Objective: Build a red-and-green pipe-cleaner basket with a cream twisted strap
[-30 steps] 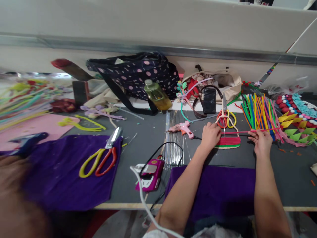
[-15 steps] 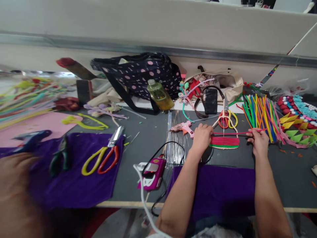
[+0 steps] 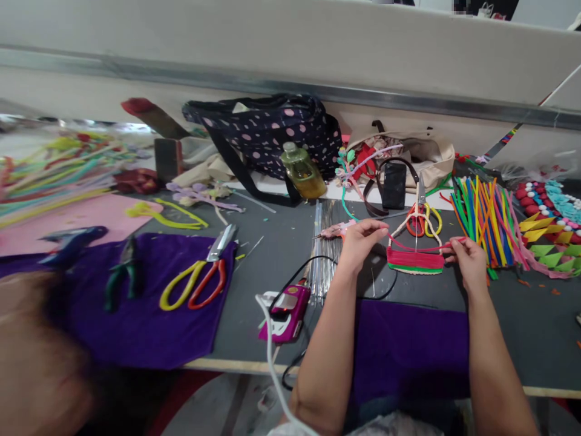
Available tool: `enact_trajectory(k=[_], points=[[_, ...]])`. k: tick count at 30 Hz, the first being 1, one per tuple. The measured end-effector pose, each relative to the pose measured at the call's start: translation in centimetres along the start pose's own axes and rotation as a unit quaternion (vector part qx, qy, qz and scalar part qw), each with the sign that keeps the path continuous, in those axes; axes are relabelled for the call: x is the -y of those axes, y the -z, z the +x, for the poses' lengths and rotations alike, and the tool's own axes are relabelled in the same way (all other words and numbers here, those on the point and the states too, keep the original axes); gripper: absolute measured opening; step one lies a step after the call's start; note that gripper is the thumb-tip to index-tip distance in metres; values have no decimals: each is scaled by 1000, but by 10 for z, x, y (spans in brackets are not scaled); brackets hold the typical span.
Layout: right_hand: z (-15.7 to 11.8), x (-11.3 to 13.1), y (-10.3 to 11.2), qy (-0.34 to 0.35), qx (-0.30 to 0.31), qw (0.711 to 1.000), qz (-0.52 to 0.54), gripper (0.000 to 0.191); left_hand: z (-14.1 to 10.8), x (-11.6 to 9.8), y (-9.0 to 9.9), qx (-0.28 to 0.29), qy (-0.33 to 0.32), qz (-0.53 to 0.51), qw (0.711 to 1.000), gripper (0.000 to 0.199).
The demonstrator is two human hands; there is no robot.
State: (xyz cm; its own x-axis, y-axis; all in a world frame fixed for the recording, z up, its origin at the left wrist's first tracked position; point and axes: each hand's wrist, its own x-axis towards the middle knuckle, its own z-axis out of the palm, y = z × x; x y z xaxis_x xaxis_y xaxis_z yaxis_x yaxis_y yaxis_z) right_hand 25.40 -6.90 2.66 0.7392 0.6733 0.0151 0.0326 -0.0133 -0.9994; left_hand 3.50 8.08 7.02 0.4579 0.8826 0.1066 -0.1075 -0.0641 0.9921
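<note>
We are pinching a pink pipe cleaner (image 3: 420, 249) at both ends, left hand (image 3: 362, 242) and right hand (image 3: 467, 261) closed on it, stretching it just above the red-and-green woven piece (image 3: 415, 261) (scissors (image 3: 420, 215) lying just beyond).

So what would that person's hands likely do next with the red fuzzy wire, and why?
Probably lay it down against the top of the red-and-green woven panel. The left hand and right hand each pinch an end of the red pipe cleaner, which sags slackly just above the panel's red rows.
</note>
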Motion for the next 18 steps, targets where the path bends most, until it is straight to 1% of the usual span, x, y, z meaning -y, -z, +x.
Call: enact_trajectory(k=[3,6,9,11,13,16,18], points=[[-4,7,-3,59,-6,997,-59,28,-3,-4,-7,30,-48,-19,998,14],[-10,17,-7,132,-5,981,-138,25,-5,-2,-15,62,-53,-17,997,13],[-14,25,-10,224,5,958,-178,21,-6,2,-21,58,-55,4,997,13],[-17,28,-12,267,12,947,-180,19,-7,4,-25,54,-60,13,997,13],[-19,29,-13,280,13,944,-176,17,-8,3,-30,52,-57,14,997,14],[-24,28,-16,260,2,950,-171,14,-13,0,-38,45,-41,-8,998,19],[-26,29,-20,256,-2,952,-169,10,-16,-4,-43,41,-40,-12,998,17]])
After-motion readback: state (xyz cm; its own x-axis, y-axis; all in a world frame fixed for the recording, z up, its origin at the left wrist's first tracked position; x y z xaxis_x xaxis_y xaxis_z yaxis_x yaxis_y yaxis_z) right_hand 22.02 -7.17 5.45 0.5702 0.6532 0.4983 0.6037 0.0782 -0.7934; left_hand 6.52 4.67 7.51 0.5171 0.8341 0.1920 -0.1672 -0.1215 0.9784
